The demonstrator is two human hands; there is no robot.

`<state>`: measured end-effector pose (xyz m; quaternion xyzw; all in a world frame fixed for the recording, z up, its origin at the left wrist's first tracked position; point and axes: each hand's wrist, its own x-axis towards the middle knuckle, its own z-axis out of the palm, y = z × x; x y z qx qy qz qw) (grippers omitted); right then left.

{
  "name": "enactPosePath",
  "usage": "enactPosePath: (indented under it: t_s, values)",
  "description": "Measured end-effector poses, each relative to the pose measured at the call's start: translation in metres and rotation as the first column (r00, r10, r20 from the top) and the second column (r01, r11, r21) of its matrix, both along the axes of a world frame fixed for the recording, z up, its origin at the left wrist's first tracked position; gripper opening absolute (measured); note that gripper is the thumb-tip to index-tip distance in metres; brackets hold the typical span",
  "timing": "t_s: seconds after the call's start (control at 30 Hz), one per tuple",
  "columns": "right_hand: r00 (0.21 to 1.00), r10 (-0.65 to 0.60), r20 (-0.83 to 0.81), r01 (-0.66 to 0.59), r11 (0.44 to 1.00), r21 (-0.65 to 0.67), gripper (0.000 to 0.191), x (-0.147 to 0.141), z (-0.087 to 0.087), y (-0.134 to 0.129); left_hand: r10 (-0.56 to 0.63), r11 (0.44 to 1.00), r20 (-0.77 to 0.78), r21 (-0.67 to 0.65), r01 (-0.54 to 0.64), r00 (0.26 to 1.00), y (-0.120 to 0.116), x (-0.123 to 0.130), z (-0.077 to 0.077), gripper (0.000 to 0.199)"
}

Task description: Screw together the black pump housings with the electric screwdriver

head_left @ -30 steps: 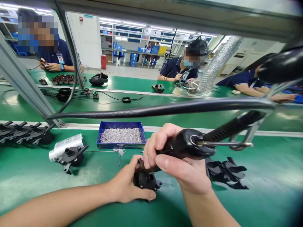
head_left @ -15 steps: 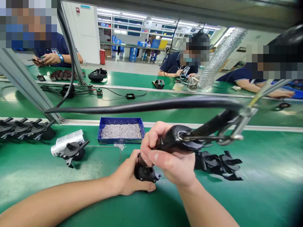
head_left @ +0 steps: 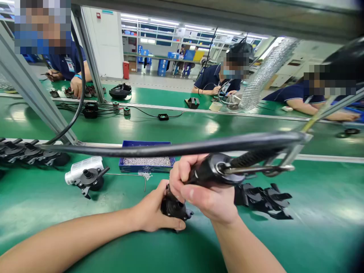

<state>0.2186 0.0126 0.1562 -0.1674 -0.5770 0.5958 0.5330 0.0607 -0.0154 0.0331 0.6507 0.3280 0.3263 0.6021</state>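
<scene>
Since a moment ago the black cable has dropped: it crossed beyond the blue tray, and now it hangs in front of it. Across the bench, a co-worker's hand has come down to the red-topped bits. The two near hands have barely shifted.

I take the clock from the held housing, twelve straight ahead. Leftmost, at ten, a row of black housings stands by the frame. That co-worker sits toward eleven. Back at ten, nearer in, a clear cup lies on its side with a lone housing just in front. A thin bent rod runs from there toward the tray, which sits at eleven, full of small metal pieces; a few rings lie spilled before it.

The left hand grips the held housing low on the green bench, thumb along its near side. The right hand wraps its fingers round a black driver, slanting down from between one and two; fingers hide its tip, so I can't tell whether it touches. At three lie more black housings.
</scene>
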Motion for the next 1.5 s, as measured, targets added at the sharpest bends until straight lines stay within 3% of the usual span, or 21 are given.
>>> enactPosePath:
  t_s: [0.13,0.23,0.57,0.63,0.73,0.8,0.9,0.97,1.03,1.27,1.33,1.4,1.43,1.5]
  values:
    - [0.983,-0.18,-0.044,0.178,0.983,-0.043,0.016,-0.009,0.003,0.0,-0.047,0.999,0.025,-0.004,0.047,0.999,0.002,-0.001,-0.003,0.074]
    - [0.953,-0.3,-0.05,0.3,0.954,-0.005,0.014,-0.016,0.002,0.0,-0.058,0.998,0.04,-0.014,0.059,0.997,0.003,-0.002,-0.006,0.078]
    - [0.931,-0.364,-0.012,0.364,0.931,0.0,0.018,-0.02,0.002,0.005,-0.028,1.0,0.056,0.008,0.028,0.998,0.006,-0.003,-0.012,0.087]
    - [0.929,-0.368,-0.026,0.369,0.93,0.003,0.019,-0.015,0.007,0.006,-0.042,0.998,0.059,0.041,0.039,0.997,0.01,-0.006,-0.014,0.101]
    - [0.902,-0.419,-0.107,0.425,0.904,0.038,0.016,0.002,0.017,0.007,-0.16,0.981,0.004,0.111,0.159,0.987,0.014,-0.013,-0.016,0.15]
    - [0.876,-0.456,-0.156,0.471,0.878,0.08,0.014,0.016,0.024,0.008,-0.212,0.975,-0.027,0.068,0.213,0.977,0.013,-0.015,-0.017,0.154]
    - [0.832,-0.525,-0.181,0.548,0.829,0.114,0.011,0.036,0.032,0.01,-0.068,0.991,0.029,-0.11,0.071,0.997,0.008,-0.013,-0.02,0.14]
    - [0.809,-0.557,-0.188,0.581,0.807,0.108,0.011,0.044,0.035,0.011,0.086,0.975,0.087,-0.214,-0.066,0.992,0.006,-0.008,-0.023,0.138]
    - [0.804,-0.561,-0.199,0.585,0.805,0.096,0.011,0.048,0.037,0.012,0.171,0.95,0.136,-0.287,-0.127,0.976,0.006,-0.004,-0.027,0.132]
    - [0.827,-0.529,-0.192,0.553,0.827,0.1,0.011,0.048,0.037,0.012,0.213,0.937,0.142,-0.309,-0.161,0.967,0.006,-0.002,-0.026,0.118]
    - [0.831,-0.522,-0.191,0.547,0.83,0.109,0.011,0.048,0.037,0.011,0.264,0.946,0.052,-0.21,-0.248,0.963,0.003,-0.003,-0.024,0.114]
    - [0.829,-0.523,-0.195,0.549,0.828,0.111,0.011,0.049,0.037,0.011,0.37,0.928,-0.062,0.064,-0.366,0.927,0.0,-0.005,-0.023,0.104]
    - [0.827,-0.526,-0.199,0.552,0.826,0.112,0.011,0.049,0.037,0.012,0.427,0.884,-0.089,0.25,-0.395,0.9,0.0,-0.007,-0.023,0.098]
    - [0.823,-0.53,-0.205,0.558,0.822,0.115,0.011,0.049,0.038,0.012,0.486,0.729,-0.07,0.582,-0.36,0.871,0.0,-0.011,-0.022,0.086]
